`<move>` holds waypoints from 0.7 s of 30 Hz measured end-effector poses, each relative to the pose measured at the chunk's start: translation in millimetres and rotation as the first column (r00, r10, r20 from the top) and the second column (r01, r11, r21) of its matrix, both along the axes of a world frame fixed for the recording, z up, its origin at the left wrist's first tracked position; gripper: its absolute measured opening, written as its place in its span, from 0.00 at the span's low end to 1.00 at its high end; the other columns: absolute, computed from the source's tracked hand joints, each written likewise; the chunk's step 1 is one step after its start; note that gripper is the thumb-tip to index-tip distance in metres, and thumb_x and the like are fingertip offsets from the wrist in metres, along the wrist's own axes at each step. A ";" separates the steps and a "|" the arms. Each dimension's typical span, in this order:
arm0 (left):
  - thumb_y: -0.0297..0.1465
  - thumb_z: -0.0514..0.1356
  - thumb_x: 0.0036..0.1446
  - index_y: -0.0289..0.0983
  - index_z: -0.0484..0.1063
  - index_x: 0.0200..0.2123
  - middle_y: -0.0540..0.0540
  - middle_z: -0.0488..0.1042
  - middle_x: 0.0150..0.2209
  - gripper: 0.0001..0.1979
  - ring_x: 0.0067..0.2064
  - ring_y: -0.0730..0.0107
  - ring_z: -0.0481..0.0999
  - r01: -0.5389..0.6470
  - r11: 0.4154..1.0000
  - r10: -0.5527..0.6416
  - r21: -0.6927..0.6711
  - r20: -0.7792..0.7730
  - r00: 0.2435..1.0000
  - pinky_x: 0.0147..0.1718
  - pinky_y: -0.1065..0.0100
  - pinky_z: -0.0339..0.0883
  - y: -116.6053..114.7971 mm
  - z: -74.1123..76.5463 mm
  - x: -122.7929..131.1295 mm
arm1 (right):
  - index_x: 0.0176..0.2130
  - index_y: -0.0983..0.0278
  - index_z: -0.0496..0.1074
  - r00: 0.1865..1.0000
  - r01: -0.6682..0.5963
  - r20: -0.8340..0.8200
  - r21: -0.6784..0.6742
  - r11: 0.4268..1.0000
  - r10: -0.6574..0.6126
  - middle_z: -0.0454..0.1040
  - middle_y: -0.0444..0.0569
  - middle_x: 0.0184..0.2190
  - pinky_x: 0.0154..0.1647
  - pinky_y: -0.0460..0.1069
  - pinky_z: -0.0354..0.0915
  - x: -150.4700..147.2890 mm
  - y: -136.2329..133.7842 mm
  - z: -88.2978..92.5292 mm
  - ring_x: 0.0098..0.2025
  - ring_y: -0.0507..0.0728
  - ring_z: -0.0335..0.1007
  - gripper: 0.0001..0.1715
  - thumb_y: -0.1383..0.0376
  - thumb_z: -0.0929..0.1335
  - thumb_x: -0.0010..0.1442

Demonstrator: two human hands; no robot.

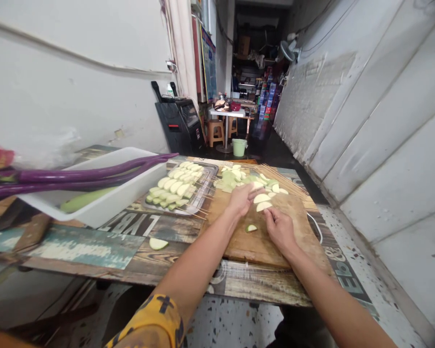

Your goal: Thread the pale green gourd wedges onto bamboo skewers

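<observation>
Over the wooden cutting board (235, 241), my left hand (242, 199) has its fingers curled together, pointing right; what lies in them is hidden. Pale half-moon squash slices (262, 198) sit at its fingertips. My right hand (280, 228) pinches the lower edge of the nearest squash slice (264, 206) between thumb and finger. Whether a skewer runs through these slices does not show. A small green-rimmed end piece (251, 228) lies on the board below. Behind my hands is a heap of loose slices (232, 178).
Left of the board, a metal tray (192, 209) bears rows of skewered slices (176, 186). Bare wooden skewers (288, 180) lie beyond the board. Long purple eggplants (83, 175) rest across a white bin (130, 186). One slice (158, 243) lies near the table's front edge.
</observation>
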State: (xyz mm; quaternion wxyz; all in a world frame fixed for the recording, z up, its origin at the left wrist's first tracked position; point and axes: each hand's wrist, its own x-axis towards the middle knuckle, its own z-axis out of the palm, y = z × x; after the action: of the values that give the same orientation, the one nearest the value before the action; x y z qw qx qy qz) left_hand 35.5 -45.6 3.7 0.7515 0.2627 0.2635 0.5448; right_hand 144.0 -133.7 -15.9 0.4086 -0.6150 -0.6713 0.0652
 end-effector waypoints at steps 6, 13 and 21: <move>0.24 0.57 0.51 0.31 0.66 0.29 0.40 0.76 0.29 0.02 0.35 0.61 0.77 -0.025 1.000 0.025 0.005 -0.017 1.000 0.40 0.61 0.68 0.2 0.6 0.5 | 0.28 0.64 0.70 0.998 -0.028 -0.051 -0.007 1.000 0.028 0.72 0.48 0.22 0.27 0.46 0.56 -1.7 -0.5 0.6 0.25 0.54 0.65 0.16 0.60 0.58 0.58; 0.23 0.56 0.50 0.30 0.68 0.27 0.40 0.76 0.28 0.02 0.34 0.62 0.77 -0.025 1.000 0.026 0.019 -0.029 0.999 0.38 0.63 0.68 -3.8 3.9 1.4 | 0.27 0.64 0.69 0.998 -0.029 -0.060 -0.009 1.000 0.028 0.71 0.47 0.22 0.26 0.46 0.55 -2.0 0.9 0.0 0.24 0.54 0.64 0.16 0.60 0.58 0.59; 0.24 0.57 0.49 0.30 0.70 0.27 0.40 0.76 0.27 0.03 0.34 0.61 0.77 -0.030 0.999 0.031 0.015 -0.080 0.996 0.38 0.62 0.69 -4.8 4.9 2.2 | 0.27 0.64 0.70 0.999 -0.013 -0.037 0.004 1.000 0.013 0.70 0.47 0.21 0.27 0.46 0.56 -2.0 2.1 -0.3 0.24 0.54 0.64 0.16 0.61 0.58 0.58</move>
State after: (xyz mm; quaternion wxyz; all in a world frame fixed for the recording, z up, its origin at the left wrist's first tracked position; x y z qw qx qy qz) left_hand 37.6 -50.4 8.6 0.7299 0.2855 0.2939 0.5471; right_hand 142.1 -131.6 -16.2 0.4217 -0.6086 -0.6676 0.0781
